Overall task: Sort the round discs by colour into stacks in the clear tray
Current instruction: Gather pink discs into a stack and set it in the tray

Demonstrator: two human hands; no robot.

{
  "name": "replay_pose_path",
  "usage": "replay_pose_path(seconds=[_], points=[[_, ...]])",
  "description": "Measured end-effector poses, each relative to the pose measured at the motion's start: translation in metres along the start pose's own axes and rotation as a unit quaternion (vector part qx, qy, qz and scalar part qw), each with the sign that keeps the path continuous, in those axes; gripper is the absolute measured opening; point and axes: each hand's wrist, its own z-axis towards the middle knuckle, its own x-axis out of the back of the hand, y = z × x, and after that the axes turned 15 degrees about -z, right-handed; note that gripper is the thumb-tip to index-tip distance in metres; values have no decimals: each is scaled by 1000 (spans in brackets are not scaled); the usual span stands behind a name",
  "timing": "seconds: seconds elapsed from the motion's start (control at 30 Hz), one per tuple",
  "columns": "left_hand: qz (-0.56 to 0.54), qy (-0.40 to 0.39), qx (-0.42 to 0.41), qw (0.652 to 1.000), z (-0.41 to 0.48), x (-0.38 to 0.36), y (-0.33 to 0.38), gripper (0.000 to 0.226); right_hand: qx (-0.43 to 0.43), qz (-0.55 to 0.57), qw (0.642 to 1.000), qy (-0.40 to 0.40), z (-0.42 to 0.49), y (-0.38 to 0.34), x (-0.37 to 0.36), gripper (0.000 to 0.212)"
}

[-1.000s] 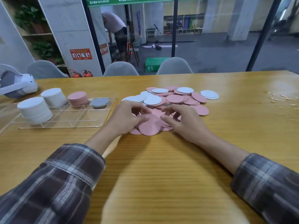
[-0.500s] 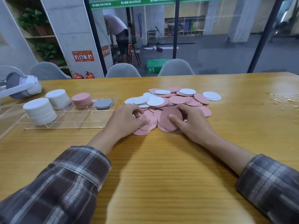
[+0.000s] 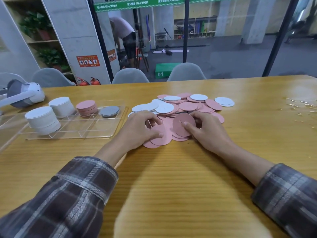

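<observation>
A loose pile of pink and white discs (image 3: 187, 106) lies on the wooden table. My right hand (image 3: 208, 130) grips a small stack of pink discs (image 3: 182, 124) tilted up at the pile's near edge, thumb across the front disc. My left hand (image 3: 139, 129) rests on flat pink discs (image 3: 162, 137) beside it, thumb pressing one down. The clear tray (image 3: 77, 127) to the left holds two tall white stacks (image 3: 42, 120), a pink stack (image 3: 86, 107) and a low grey stack (image 3: 109, 111).
A white headset (image 3: 24, 94) lies at the table's far left edge. Clear scraps (image 3: 303, 107) are scattered on the right of the table. Grey chairs (image 3: 186, 72) stand behind the table's far edge, in front of a glass wall.
My right hand has gathered pink discs and tipped them up on edge. My left hand has slid to pink discs lying at the pile's near left.
</observation>
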Motion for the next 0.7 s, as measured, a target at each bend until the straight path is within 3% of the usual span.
replay_pose_path(seconds=[0.2, 0.33, 0.47, 0.57, 0.7], points=[[-101, -17, -21, 995, -1, -3, 7, 18, 13, 6, 1000, -16, -3, -4, 1, 4], [-163, 30, -22, 986, -1, -12, 8, 16, 24, 41, 998, -36, -4, -6, 1, 12], [-172, 63, -38, 982, -1, -18, 8, 15, 47, 60, 996, -56, -6, -10, -1, 4], [-166, 67, -40, 983, -2, -21, 10, 17, 64, 42, 996, -55, -7, -11, -3, 16], [-156, 73, -47, 984, -2, -23, 8, 18, 65, 27, 996, -48, -6, -9, -3, 11]])
